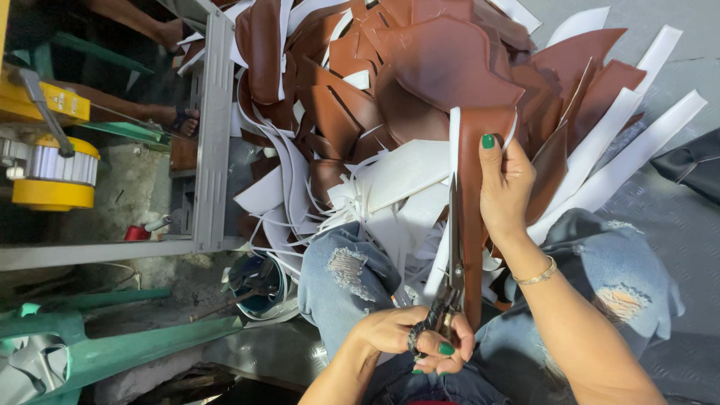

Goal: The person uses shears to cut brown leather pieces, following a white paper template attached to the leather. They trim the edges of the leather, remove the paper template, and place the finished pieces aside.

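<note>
Seen from above w/ the head cam: person sits w/ knees in torn blue jeans [345,274], a big heap of brown leather pieces [420,75] & white backing offcuts [409,176] spread in front of & over the lap. Left hand [412,339], lower centre, is closed round the handles of a pair of dark scissors [453,262], fingers thru the loops, green nail polish showing; blades point up & away from the body, running along the left edge of a long brown leather strip [472,195] where a white edge strip [452,150] sits beside it. Blades look nearly shut, can't tell exactly. Right hand [506,187] grips the same brown strip higher up, thumb on top near its upper end, fingers wrapped behind; gold bracelet [536,274] on that wrist. Strip hangs from the right hand down betw. the knees, scissors touching its left side. Long white strips [637,142] fan out to the right over a grey floor [675,225]. Left of the heap: grey metal frame [214,127], a yellow & white machine part [52,176] beyond it, green metal parts [112,349] lower left, a small bucket w/ tools [259,289] near the left knee. Another person's bare feet [176,120] show at upper left, well apart from the hands
</note>
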